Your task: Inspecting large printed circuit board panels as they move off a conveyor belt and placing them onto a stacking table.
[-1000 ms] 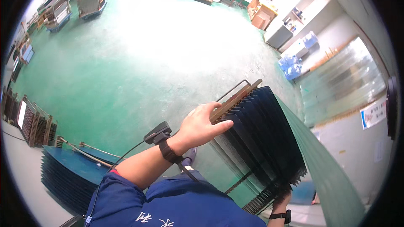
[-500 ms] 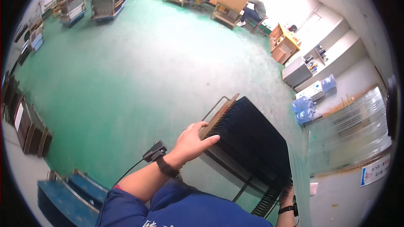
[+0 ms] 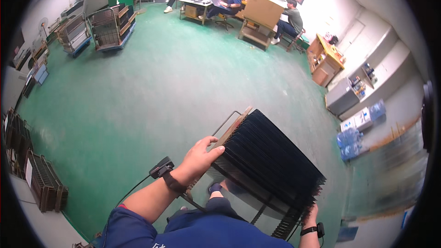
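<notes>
I carry a slotted rack (image 3: 228, 130) of thin dark sheets (image 3: 271, 156), tilted in front of my body. The sheets stand close together in a row, their edges jagged at the right. My left hand (image 3: 200, 156) is closed on the brown side of the rack at its left, with the thumb over the edge by the sheets. On the rack's lower right, my right hand (image 3: 311, 217) grips its side; most of those fingers are hidden behind it. A bent metal rod handle (image 3: 226, 123) sticks out at the rack's far left.
Wheeled cage carts (image 3: 110, 30) stand at the far left. Several people sit by tables (image 3: 195, 3) at the back. Along the right are a wooden cabinet (image 3: 327, 59), a grey cabinet (image 3: 342, 96) and water jugs (image 3: 350, 137). More slotted racks (image 3: 46, 181) line the left wall.
My view has shifted; the blue steps at lower left have left the picture, and my foot now shows below. The rack stays in both hands, its sheets showing more separately.
</notes>
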The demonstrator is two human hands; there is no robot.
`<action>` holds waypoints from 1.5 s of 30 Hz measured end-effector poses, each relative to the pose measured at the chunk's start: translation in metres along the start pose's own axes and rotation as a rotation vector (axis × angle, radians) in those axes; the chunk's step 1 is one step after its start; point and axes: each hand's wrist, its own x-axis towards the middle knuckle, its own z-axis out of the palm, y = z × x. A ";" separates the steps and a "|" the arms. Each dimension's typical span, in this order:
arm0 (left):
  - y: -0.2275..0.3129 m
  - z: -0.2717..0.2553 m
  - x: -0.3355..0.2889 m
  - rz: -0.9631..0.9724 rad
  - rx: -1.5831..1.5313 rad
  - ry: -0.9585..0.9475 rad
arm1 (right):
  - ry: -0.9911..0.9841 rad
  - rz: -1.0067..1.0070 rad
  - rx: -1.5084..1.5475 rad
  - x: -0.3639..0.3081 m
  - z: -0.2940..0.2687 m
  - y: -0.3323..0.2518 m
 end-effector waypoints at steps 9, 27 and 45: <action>0.044 -0.066 0.192 -0.050 -0.279 0.309 | -0.272 -0.068 -0.276 0.297 0.270 -0.141; 0.147 -0.265 0.682 -0.165 -0.233 0.369 | -0.243 -0.145 -0.439 0.615 0.716 -0.276; 0.198 -0.423 1.217 -0.369 -0.328 0.444 | -0.449 0.184 -0.150 0.966 1.150 -0.539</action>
